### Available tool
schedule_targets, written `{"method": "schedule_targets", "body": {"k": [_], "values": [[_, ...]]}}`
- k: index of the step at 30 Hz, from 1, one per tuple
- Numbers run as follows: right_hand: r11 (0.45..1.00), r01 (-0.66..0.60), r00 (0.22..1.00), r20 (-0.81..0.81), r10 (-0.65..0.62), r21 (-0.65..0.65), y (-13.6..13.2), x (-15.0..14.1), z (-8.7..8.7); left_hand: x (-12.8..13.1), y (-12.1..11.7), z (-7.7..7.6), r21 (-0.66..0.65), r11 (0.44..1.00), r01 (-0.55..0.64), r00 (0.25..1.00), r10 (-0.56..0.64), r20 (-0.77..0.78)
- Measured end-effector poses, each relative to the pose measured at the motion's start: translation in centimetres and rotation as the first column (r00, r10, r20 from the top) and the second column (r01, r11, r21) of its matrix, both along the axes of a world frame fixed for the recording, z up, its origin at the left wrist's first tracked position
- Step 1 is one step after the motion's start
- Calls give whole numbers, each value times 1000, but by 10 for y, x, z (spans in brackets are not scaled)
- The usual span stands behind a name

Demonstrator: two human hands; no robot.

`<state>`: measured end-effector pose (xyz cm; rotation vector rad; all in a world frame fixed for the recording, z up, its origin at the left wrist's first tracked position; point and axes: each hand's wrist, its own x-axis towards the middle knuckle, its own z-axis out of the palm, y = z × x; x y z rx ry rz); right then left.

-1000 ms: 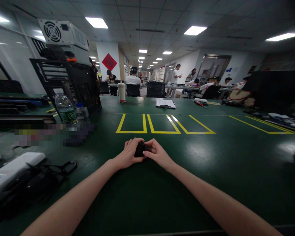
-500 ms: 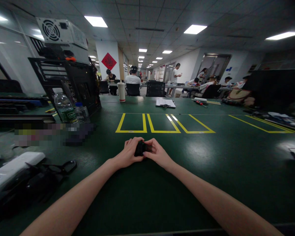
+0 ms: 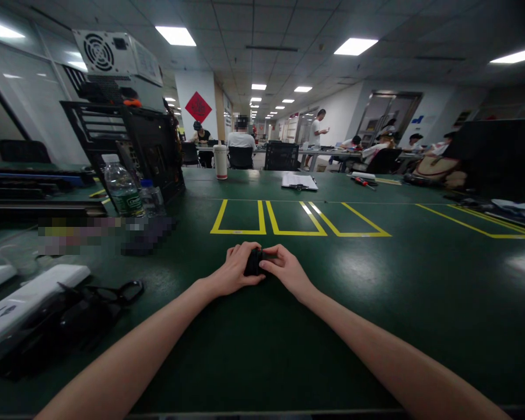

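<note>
Low over the green tabletop [image 3: 262, 350], both my hands meet around a small black object [image 3: 252, 263]. Its exact kind does not show; it is dark, blocky and mostly covered by fingers. My left hand [image 3: 238, 269] wraps it from the left, thumb on the near side and fingers over the far side. From the right, my right hand [image 3: 285, 267] pinches at the object's right side with thumb and fingertips. Whether a separate piece sits in that pinch cannot be made out.
Yellow tape outlines [image 3: 238, 232] mark the table beyond my hands. Left are an open computer case [image 3: 153, 151], a water bottle [image 3: 121, 186], a white power strip [image 3: 35, 303] and black glasses [image 3: 129, 291]. Farther back stand a white cup [image 3: 220, 162] and a clipboard [image 3: 300, 181]. People sit beyond.
The view has turned slightly left, so everything sits a little farther right. My right thumb and fingers have drawn closer against the black object's right side; my left hand keeps its grip.
</note>
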<state>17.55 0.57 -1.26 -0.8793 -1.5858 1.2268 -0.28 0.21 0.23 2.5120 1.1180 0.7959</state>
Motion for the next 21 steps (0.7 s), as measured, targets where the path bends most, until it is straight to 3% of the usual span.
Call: {"method": "schedule_targets", "body": {"k": [7, 14, 21], "values": [[994, -107, 993, 42, 107, -17, -5, 1, 10, 0, 0, -2, 28, 1000, 2, 1000, -2, 5], [988, -33, 999, -19, 31, -150, -5, -2, 11, 1, 1, -3, 58, 998, 2, 1000, -2, -10], [998, -12, 1000, 2, 12, -61, -3, -5, 4, 3, 1, -4, 75, 997, -7, 1000, 8, -11]]}}
